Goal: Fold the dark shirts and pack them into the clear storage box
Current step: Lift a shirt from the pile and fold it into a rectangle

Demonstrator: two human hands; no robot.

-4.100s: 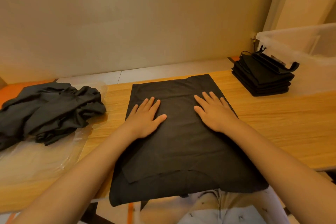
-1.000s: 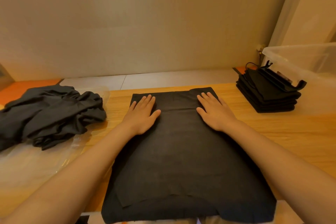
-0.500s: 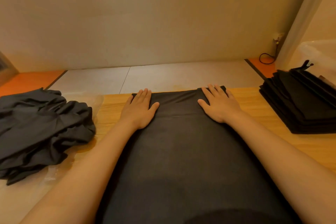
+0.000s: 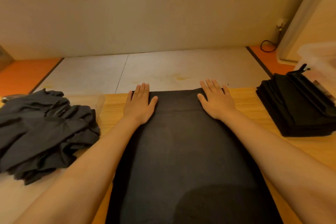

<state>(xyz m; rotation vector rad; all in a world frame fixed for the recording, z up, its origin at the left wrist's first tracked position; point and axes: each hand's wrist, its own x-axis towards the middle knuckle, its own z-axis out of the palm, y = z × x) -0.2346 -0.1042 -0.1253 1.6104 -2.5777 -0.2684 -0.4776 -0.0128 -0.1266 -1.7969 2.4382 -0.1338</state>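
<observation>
A dark shirt lies flat in front of me on the wooden table, reaching from the far edge to the bottom of the view. My left hand presses flat on its far left corner, fingers straight. My right hand presses flat on its far right corner. A heap of unfolded dark shirts lies at the left. A stack of folded dark shirts sits at the right. Only a corner of the clear storage box shows, at the right edge behind the stack.
Clear plastic wrap lies under the heap at the left. Beyond the table's far edge are pale floor tiles, an orange floor strip and a beige wall. A black cable lies near the wall at the right.
Both hands have slid away from me along the shirt, from its middle to its far edge, staying flat. The view has leaned forward, so the storage box has shifted toward the right edge.
</observation>
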